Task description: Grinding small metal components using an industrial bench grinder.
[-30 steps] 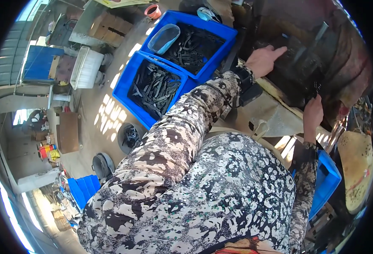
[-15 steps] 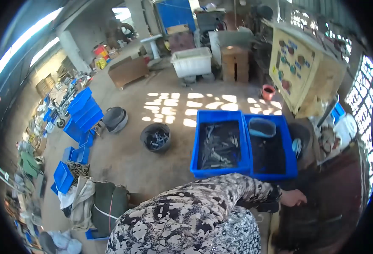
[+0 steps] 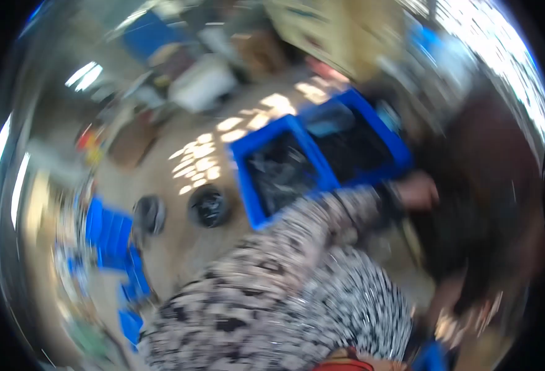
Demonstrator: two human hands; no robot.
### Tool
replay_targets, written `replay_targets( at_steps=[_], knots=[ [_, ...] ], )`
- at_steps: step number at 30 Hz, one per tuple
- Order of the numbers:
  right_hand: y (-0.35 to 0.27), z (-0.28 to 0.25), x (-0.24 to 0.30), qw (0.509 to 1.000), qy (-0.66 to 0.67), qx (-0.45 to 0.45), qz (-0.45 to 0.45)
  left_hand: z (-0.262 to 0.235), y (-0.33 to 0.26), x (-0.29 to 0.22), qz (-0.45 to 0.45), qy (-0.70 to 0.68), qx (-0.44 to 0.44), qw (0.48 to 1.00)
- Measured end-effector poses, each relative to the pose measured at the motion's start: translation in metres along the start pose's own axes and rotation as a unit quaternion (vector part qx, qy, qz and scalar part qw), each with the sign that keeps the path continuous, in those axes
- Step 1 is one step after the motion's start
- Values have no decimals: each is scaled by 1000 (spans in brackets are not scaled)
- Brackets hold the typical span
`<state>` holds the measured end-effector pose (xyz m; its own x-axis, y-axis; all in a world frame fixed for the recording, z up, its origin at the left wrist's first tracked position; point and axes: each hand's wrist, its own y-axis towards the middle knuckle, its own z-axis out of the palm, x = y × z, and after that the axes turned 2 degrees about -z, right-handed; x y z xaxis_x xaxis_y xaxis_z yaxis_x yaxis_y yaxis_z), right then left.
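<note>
Reaching to the dark bench at its three o'clock, a bare left hand showed near blue crates at ten, the right hand at five. Blur hid whether either grip was parted or closed; slow, steady movement likely suited the reach.

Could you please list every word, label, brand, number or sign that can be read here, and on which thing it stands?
None can be read; the whole picture is blurred.
Pale yellow box-shaped cabinet: any marking is too blurred to read.
Two blue rectangular plastic bins: no legible text.
</note>
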<state>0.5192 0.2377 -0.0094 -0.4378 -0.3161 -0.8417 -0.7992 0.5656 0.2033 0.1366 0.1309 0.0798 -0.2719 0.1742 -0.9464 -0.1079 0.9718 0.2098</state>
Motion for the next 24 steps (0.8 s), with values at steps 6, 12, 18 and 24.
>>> replay_targets(
  at_steps=[6, 12, 18, 24],
  knots=[
    [57, -129, -33, 769, 524, 198, 308, -9, 16, 20, -271, -81, -121, 951],
    [29, -160, -34, 775, 510, 171, 333, 25, 36, 58, -285, -90, -81, 951],
    [28, -169, -38, 771, 508, 146, 354, 33, 58, 48, -286, -35, -22, 957],
    [29, -168, -37, 771, 504, 167, 352, 85, 42, 3, -538, -279, -19, 795]
  ],
)
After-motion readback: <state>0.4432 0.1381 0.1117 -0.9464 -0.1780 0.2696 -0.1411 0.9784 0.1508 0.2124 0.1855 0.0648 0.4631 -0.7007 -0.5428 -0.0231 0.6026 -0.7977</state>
